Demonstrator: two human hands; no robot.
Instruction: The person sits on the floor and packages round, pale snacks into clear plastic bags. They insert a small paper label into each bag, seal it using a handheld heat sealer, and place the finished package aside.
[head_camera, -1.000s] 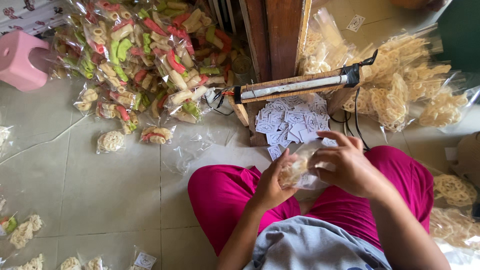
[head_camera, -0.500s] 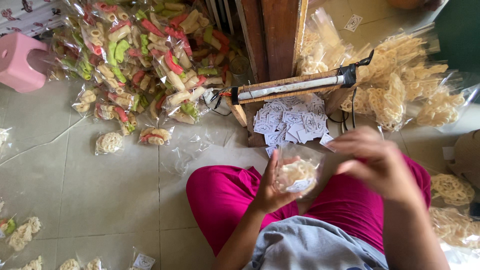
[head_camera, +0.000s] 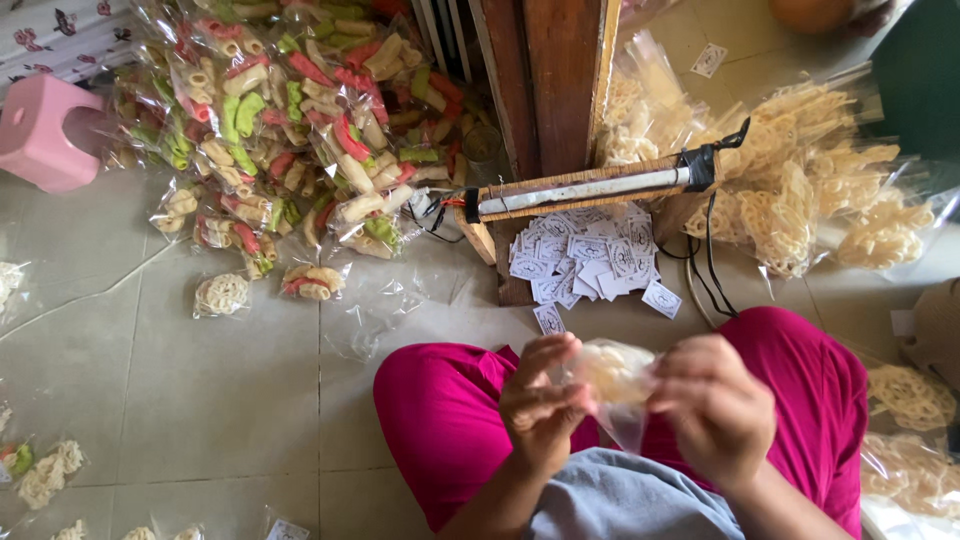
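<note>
- Small clear bag of pale crackers (head_camera: 612, 378) raised above the magenta lap (head_camera: 450, 420), pinched between both hands.
- Left hand (head_camera: 541, 403) closed on the bag's left edge, fingers curled round it.
- Right hand (head_camera: 712, 405) closed on the right edge, knuckles toward the camera.
- Just beyond, loose white paper labels (head_camera: 585, 262) heaped on a wooden tray under a bar-shaped heat sealer (head_camera: 585, 190).
- Farther left on the floor, a pile of colourful cracker bags (head_camera: 290, 120); pink stool (head_camera: 48, 130) at the far edge.
</note>
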